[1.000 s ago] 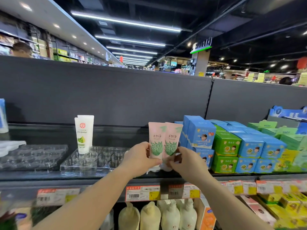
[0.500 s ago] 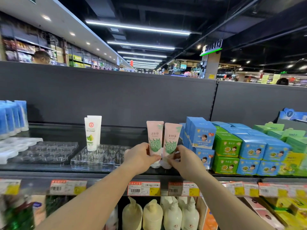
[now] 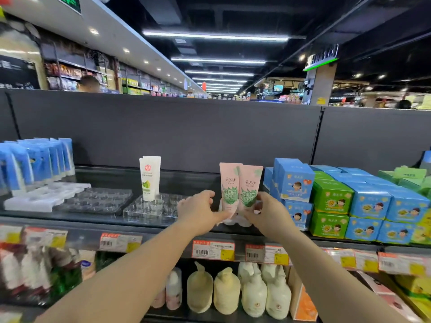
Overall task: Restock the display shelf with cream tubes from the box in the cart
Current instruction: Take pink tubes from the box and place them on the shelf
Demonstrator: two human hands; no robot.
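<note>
Two pink cream tubes with green leaf prints stand upright, caps down, side by side on the dark top shelf (image 3: 191, 180). My left hand (image 3: 198, 210) holds the lower part of the left pink tube (image 3: 228, 185). My right hand (image 3: 265, 213) holds the lower part of the right pink tube (image 3: 250, 187). The tubes' caps are partly hidden behind my fingers. The box and the cart are out of view.
A white tube (image 3: 149, 176) stands in a clear plastic tray (image 3: 149, 208) to the left. Further left lie another clear tray (image 3: 98, 201), a white tray (image 3: 42, 199) and blue tubes (image 3: 39, 162). Stacked blue and green boxes (image 3: 331, 199) crowd the right. Bottles (image 3: 226, 292) fill the lower shelf.
The view has turned left, bringing the blue tubes into sight. Both hands stay on the two pink tubes, which now stand closer together.
</note>
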